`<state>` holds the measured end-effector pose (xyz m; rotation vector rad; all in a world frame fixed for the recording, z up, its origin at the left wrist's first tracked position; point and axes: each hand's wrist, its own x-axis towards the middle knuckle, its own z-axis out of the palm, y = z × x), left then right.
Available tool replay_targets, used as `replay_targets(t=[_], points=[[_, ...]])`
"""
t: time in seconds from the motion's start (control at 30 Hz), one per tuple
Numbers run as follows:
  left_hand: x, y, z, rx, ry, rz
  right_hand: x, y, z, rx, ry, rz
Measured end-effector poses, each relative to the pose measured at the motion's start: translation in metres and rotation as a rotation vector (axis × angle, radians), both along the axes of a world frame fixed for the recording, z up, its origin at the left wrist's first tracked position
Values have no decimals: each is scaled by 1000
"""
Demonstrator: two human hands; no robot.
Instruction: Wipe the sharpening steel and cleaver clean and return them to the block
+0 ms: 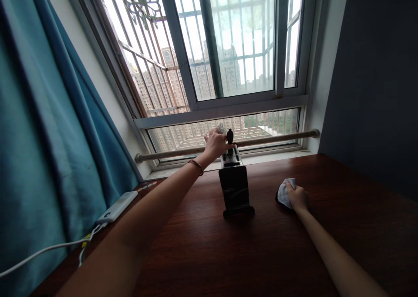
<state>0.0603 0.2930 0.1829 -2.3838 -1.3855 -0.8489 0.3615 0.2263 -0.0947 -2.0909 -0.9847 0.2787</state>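
Note:
A black holder (234, 188) with a slotted top stands upright on the wooden desk. A dark, knob-ended thing (230, 136) rises from its top. My left hand (216, 143) is at the top of the holder, thumb stretched across beside the knob-ended thing. Its fingers curl away from me, and what they grip is hidden. Just beyond them shows a small pale, see-through thing (221, 128), too unclear to name. To the right, my right hand (298, 197) is closed on a bunched grey-white cloth (284, 194) with a dark edge, resting on the desk.
A white power strip (118, 206) with white cables (48, 247) lies along the desk's left edge, beside a blue curtain (65, 127). Behind the holder, a metal rail (277, 137) crosses in front of the barred window (235, 48). A dark wall (369, 92) borders the right side.

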Motion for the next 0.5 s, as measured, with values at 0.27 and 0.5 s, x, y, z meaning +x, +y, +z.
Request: replay_targets(t=[0.27,0.5], points=[[-23,8,-3,-52,38,-150,0,0,1,-5,-2,-4],[-29,14,-21,-136,-207,-328,0,-1,1,-6,-3,-2]])
